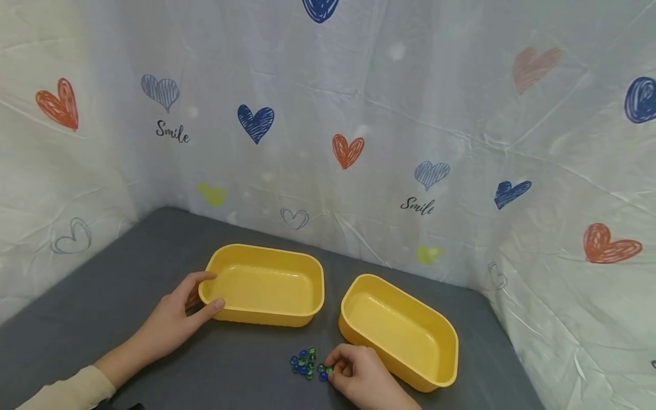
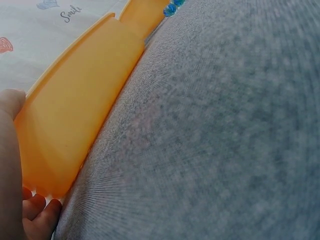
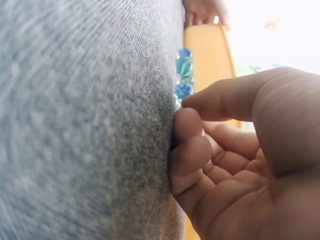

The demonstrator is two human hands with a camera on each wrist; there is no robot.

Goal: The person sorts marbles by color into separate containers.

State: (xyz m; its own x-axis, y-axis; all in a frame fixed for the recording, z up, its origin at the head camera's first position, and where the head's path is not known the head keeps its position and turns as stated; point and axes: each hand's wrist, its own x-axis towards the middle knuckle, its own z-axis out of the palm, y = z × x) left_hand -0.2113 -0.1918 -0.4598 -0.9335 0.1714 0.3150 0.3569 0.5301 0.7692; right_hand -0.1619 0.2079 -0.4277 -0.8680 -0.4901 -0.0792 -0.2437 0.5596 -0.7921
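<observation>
My left hand (image 1: 174,316) grips the near-left end of a yellow plastic tub (image 1: 266,316), its thumb at the rim. In the left wrist view, fingers (image 2: 45,217) curl against the tub's end. The inside of this tub shows bare. Low over the cloth, my right hand (image 1: 361,373) pinches a green glass marble (image 1: 329,370) between thumb and forefinger, the marble mostly hidden by the fingertips. Right beside these fingertips lie a blue marble (image 1: 323,376) and another. Several more blue and green marbles (image 1: 303,364) sit in a loose cluster to the left.
A second yellow tub (image 1: 392,344) stands to the right, angled, just behind my right hand, with nothing inside. Dark grey cloth (image 1: 230,364) covers the table. A white curtain (image 1: 307,188) printed with hearts hangs along the back and both sides.
</observation>
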